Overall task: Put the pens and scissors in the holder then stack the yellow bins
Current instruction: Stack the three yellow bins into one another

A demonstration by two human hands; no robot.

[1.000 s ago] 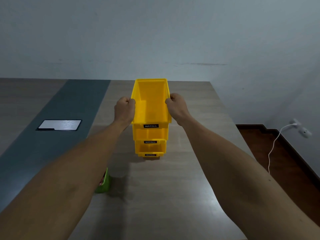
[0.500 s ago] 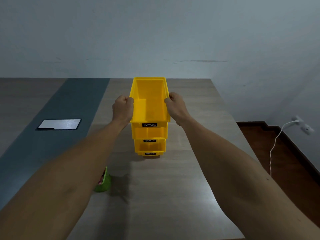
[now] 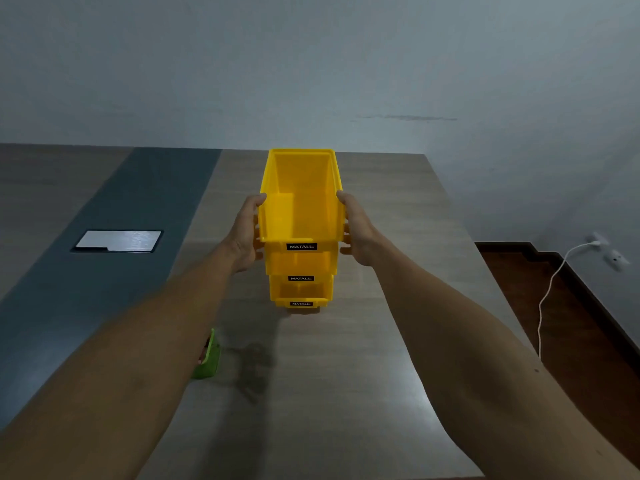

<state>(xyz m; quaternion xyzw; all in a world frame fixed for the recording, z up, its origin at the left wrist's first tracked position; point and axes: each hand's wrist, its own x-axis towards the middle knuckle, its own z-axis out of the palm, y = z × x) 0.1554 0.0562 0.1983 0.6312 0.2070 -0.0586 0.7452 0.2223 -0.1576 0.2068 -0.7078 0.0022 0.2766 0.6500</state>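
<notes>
Three yellow bins with black "MATALL" labels stand stacked in the middle of the wooden table. The top bin [image 3: 300,206] rests on the middle bin [image 3: 300,264], which sits on the bottom bin [image 3: 300,295]. My left hand [image 3: 246,233] lies along the top bin's left side with its fingers loosened and straight. My right hand [image 3: 356,231] mirrors it on the right side, thumb at the rim. The green holder [image 3: 210,358] stands near the front left, mostly hidden behind my left forearm. Its contents are barely visible.
A dark grey strip [image 3: 114,258] runs along the table's left part, with a shiny metal plate [image 3: 118,240] set in it. The table's right edge drops to a brown floor [image 3: 571,327]. A white cable [image 3: 550,289] hangs from a wall socket.
Both hands have uncurled from fists gripping the top bin's rim to open hands flanking its sides. The top bin has settled onto the stack.
</notes>
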